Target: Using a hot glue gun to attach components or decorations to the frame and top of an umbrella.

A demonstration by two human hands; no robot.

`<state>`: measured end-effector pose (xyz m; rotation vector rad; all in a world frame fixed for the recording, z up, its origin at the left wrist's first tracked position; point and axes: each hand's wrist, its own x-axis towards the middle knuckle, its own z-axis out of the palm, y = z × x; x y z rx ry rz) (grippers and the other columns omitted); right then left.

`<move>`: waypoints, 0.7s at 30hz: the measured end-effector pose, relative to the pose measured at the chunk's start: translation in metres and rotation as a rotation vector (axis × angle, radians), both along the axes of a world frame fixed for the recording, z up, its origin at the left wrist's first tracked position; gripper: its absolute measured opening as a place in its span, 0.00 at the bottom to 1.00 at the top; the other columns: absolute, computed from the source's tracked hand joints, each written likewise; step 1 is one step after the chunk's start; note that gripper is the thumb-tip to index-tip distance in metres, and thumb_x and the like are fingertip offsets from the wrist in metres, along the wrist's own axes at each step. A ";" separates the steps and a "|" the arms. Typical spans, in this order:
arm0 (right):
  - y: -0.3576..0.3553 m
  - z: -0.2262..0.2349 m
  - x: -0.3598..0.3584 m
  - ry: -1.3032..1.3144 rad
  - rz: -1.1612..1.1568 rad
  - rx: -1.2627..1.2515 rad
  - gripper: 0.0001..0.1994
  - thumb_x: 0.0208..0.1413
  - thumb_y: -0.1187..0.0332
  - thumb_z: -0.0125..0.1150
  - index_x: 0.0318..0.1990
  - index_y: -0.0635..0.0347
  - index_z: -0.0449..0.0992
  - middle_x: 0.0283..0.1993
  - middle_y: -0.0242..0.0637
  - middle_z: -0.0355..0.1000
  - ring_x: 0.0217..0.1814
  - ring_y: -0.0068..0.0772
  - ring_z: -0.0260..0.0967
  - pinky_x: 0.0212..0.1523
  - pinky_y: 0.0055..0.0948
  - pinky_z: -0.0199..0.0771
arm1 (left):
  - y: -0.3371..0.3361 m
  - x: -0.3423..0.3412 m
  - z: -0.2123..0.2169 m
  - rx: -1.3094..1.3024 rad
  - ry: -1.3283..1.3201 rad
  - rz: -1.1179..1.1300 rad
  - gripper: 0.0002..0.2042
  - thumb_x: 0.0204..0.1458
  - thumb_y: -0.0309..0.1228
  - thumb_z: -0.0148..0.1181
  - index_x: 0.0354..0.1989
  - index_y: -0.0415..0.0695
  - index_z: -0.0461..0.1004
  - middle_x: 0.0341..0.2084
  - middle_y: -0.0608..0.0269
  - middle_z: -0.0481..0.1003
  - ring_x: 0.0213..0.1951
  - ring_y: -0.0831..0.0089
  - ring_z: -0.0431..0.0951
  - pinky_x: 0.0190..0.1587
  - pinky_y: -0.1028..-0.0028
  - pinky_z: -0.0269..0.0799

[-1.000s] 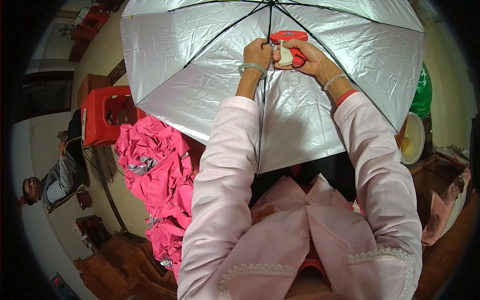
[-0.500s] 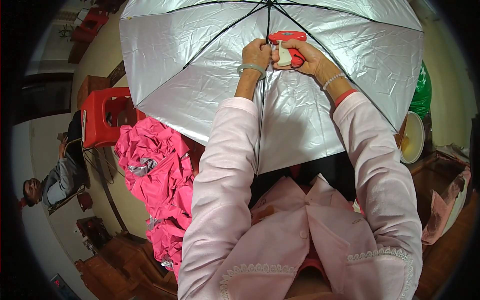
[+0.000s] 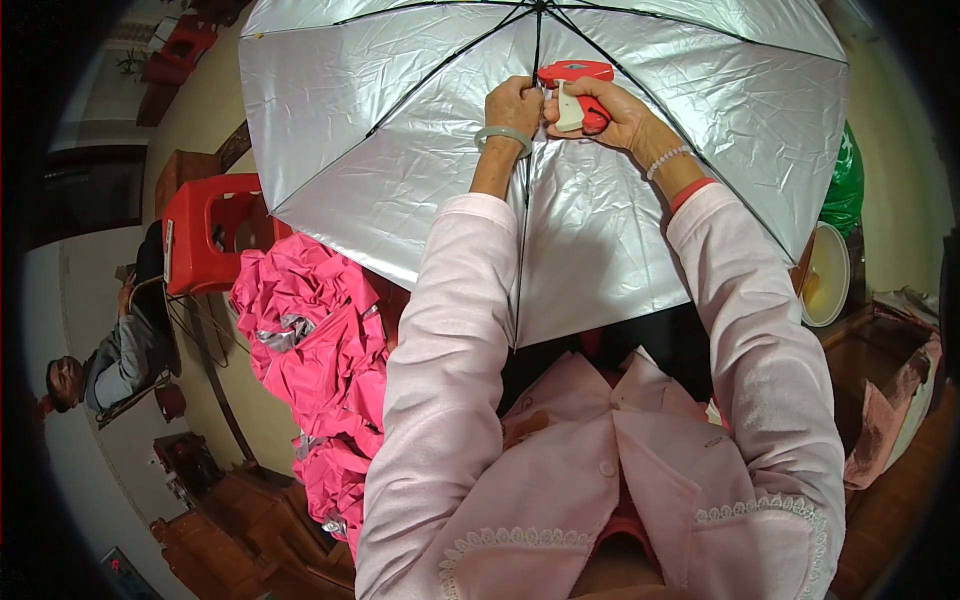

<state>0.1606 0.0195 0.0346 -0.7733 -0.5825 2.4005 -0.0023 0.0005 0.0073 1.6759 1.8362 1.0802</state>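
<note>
Your right hand [image 3: 610,110] grips the red tagging gun [image 3: 575,85] at twelve o'clock; your left hand [image 3: 512,105] pinches the silver umbrella canopy [image 3: 400,150] shut beside it. You seem mid-fastening at the rib; next likely calls for a steady squeeze.

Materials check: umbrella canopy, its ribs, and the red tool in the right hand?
Umbrella canopy: thin woven fabric with a silver, likely reflective coating; it creases and shines softly. Ribs: thin dark rods, probably metal, though too fine to be sure. Red tool in the right hand: looks like moulded plastic, smooth glossy red with a white trigger part.
</note>
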 end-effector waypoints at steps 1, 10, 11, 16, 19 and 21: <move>0.000 0.000 -0.001 0.007 0.001 0.002 0.13 0.50 0.71 0.51 0.41 0.69 0.64 0.34 0.45 0.70 0.34 0.38 0.72 0.40 0.42 0.74 | 0.000 -0.001 0.000 0.001 -0.008 -0.001 0.15 0.41 0.35 0.54 0.34 0.37 0.74 0.25 0.51 0.75 0.29 0.62 0.76 0.35 0.71 0.69; -0.003 0.002 -0.002 -0.005 -0.020 -0.001 0.14 0.49 0.71 0.51 0.42 0.69 0.64 0.34 0.47 0.70 0.34 0.39 0.72 0.39 0.42 0.75 | -0.001 0.001 0.001 0.010 -0.024 0.016 0.13 0.39 0.33 0.50 0.30 0.38 0.75 0.25 0.48 0.74 0.30 0.56 0.75 0.36 0.66 0.68; -0.004 0.003 -0.003 -0.007 -0.012 -0.003 0.14 0.49 0.71 0.51 0.42 0.69 0.64 0.34 0.46 0.70 0.34 0.39 0.72 0.39 0.42 0.75 | -0.002 0.000 0.000 0.009 -0.023 0.017 0.13 0.39 0.33 0.50 0.30 0.38 0.75 0.25 0.48 0.74 0.30 0.56 0.75 0.36 0.66 0.68; -0.002 -0.006 0.001 -0.009 -0.033 -0.009 0.13 0.50 0.71 0.51 0.42 0.69 0.64 0.34 0.46 0.70 0.34 0.38 0.72 0.39 0.42 0.75 | -0.003 0.003 0.001 0.023 0.006 -0.001 0.13 0.39 0.33 0.50 0.30 0.38 0.75 0.25 0.48 0.74 0.30 0.56 0.75 0.36 0.66 0.69; -0.001 -0.005 0.000 -0.004 -0.025 -0.010 0.13 0.49 0.71 0.51 0.42 0.68 0.64 0.34 0.46 0.70 0.34 0.38 0.71 0.40 0.42 0.74 | -0.002 0.003 0.000 0.034 -0.021 0.000 0.13 0.39 0.33 0.51 0.30 0.38 0.75 0.25 0.48 0.74 0.30 0.56 0.75 0.36 0.66 0.69; 0.000 -0.006 0.002 -0.010 -0.022 -0.009 0.13 0.49 0.70 0.51 0.42 0.68 0.64 0.34 0.45 0.70 0.34 0.38 0.71 0.40 0.42 0.74 | -0.001 0.003 -0.002 0.037 -0.023 0.000 0.13 0.39 0.33 0.51 0.30 0.38 0.75 0.25 0.48 0.74 0.30 0.56 0.75 0.36 0.66 0.69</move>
